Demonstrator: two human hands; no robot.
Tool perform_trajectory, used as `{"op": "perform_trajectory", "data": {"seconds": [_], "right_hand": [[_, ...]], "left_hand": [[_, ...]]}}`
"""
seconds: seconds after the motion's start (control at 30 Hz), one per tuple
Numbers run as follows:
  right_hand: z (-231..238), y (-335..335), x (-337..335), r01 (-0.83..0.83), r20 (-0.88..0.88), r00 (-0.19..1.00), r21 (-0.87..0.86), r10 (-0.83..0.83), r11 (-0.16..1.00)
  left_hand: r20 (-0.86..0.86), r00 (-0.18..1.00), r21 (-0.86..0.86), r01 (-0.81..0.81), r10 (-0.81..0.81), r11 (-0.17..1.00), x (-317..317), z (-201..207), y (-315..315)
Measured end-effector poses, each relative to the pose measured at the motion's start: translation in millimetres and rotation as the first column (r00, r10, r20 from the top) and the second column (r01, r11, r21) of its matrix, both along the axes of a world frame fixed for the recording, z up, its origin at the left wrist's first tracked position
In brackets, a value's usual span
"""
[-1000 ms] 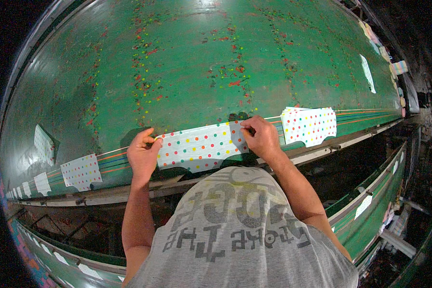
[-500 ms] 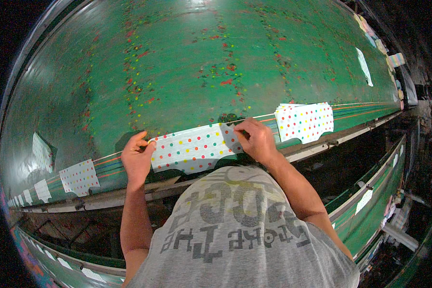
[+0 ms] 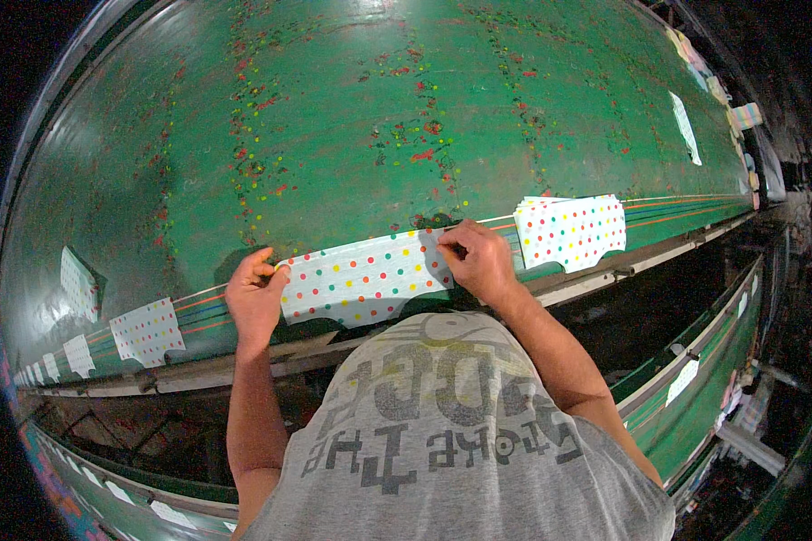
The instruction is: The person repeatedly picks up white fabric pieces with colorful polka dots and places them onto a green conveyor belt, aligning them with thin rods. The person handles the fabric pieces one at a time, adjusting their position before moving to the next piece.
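Observation:
A white fabric piece with coloured polka dots point(image 3: 361, 278) lies along the near edge of a long green table point(image 3: 334, 144). Its upper left corner is pinched between the thumb and fingers of my left hand point(image 3: 255, 293). At its upper right corner, my right hand point(image 3: 480, 260) closes thumb against fingers on the cloth; the exact grip is partly hidden. The cloth's lower edge has curved cut-outs at both ends. Just right of my right hand rests a stack of similar dotted fabric pieces point(image 3: 571, 233).
Further left along the same edge lie a dotted piece point(image 3: 149, 332) and several smaller-looking ones. Another piece point(image 3: 685, 128) lies at the far right. Orange and white guide lines point(image 3: 672, 209) run along the edge. A second green table point(image 3: 695, 415) stands behind me on the right.
Both hands keep their places at the two corners of the cloth. The view has shifted very slightly; nothing else has visibly moved.

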State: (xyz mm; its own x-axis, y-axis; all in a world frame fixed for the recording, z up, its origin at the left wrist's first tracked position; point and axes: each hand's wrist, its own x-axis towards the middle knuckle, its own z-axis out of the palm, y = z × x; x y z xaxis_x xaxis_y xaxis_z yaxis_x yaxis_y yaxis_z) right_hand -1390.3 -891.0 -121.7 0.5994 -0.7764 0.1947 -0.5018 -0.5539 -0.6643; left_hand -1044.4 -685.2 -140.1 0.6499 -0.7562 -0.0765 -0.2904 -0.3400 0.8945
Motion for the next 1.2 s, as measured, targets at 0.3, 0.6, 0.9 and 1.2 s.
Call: {"op": "perform_trajectory", "data": {"seconds": [0.3, 0.6, 0.9, 1.2], "right_hand": [[6.0, 8.9, -12.2, -0.373, 0.036, 0.919, -0.238, 0.392, 0.897], [3.5, -0.3, 2.3, 0.027, -0.076, 0.997, 0.022, -0.025, 0.999], [2.7, -1.8, 3.8, 0.056, -0.100, 0.994, 0.051, -0.050, 0.997], [2.1, 2.7, -10.8, -0.330, -0.114, 0.944, -0.387, 0.311, 0.861]], "left_hand": [[0.036, 0.999, 0.028, 0.008, -0.009, 1.000, -1.1, 4.3, -0.6], [-0.046, 0.999, 0.008, -0.008, 0.009, 1.000, 0.0, 0.6, 0.0], [-0.036, 0.999, 0.015, -0.004, 0.004, 1.000, 0.1, 0.0, 0.7], [-0.001, 1.000, -0.012, 0.000, 0.000, 1.000, -0.1, -2.0, 2.0]]}}
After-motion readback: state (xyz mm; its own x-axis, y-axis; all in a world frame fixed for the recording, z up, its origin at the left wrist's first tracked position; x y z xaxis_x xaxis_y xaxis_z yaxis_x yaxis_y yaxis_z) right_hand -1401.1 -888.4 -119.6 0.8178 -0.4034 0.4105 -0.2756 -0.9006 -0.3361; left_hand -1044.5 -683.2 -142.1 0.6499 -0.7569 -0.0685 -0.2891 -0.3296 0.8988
